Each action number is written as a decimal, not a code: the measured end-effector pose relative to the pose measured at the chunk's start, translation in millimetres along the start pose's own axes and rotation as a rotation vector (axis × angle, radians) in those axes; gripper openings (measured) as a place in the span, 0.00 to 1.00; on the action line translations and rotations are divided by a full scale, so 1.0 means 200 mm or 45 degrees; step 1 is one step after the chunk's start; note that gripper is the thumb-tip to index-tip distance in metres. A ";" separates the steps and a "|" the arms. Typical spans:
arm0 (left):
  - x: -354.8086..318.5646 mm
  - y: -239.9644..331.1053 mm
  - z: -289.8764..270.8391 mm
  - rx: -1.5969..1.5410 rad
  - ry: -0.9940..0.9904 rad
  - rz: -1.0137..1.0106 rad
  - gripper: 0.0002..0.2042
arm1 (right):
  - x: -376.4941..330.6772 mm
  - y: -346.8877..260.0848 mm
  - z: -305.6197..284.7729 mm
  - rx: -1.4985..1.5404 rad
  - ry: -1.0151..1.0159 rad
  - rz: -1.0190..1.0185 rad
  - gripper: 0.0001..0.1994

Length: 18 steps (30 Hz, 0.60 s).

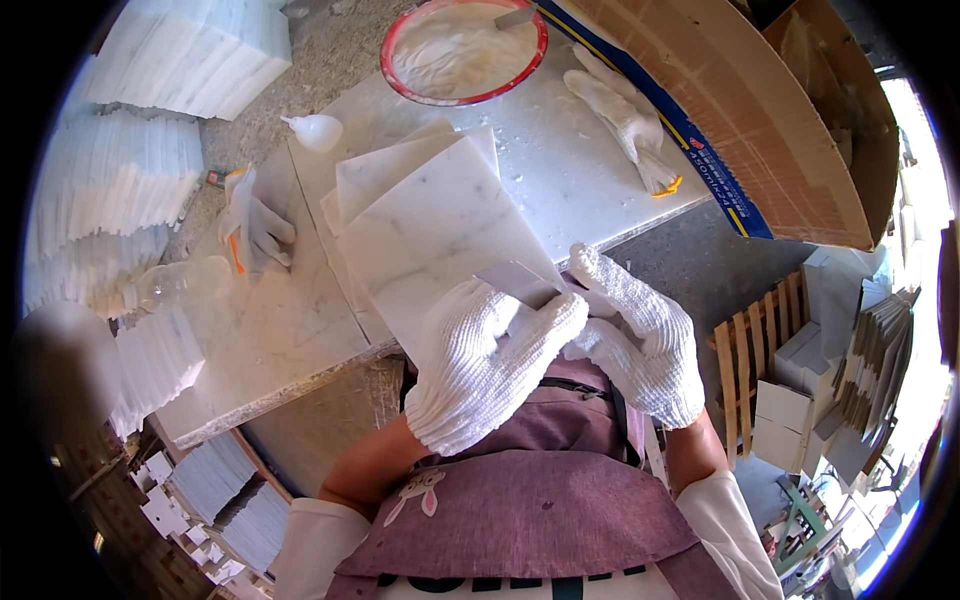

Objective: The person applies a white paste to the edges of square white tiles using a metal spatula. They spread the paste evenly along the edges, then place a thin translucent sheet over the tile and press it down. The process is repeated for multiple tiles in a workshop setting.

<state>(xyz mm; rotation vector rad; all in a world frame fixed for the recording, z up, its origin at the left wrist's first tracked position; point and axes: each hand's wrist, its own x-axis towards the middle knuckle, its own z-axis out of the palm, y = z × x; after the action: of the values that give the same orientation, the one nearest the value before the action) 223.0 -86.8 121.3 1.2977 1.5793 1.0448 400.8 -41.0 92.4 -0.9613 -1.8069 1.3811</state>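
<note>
Both my hands wear white knitted gloves. My left hand (490,365) is closed on a flat grey scraper blade (518,283), held between thumb and fingers over the near corner of a marble tile (440,235). Beside it, my right hand (645,345) has its fingers curled in toward the left one, close to that tile's right corner. What lies between the right fingers is hidden. The veined white tile rests askew on other tiles (370,180) at the table's near edge.
A red-rimmed bowl (465,55) of white paste stands at the back, a tool in it. Spare gloves (620,115) lie right, another glove (255,225) left. Cardboard (740,110) leans at the right. Stacked tiles (120,180) line the left; a wooden pallet (755,350) stands lower right.
</note>
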 end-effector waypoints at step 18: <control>0.06 -0.26 0.09 1.326 -0.126 0.834 0.23 | 0.05 0.35 0.03 0.753 0.297 0.567 0.12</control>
<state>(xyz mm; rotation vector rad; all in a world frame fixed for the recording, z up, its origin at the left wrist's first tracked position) 222.5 -79.8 66.3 2.6416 1.7032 0.4260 401.5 -22.6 24.8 -1.1643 -0.9462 1.8368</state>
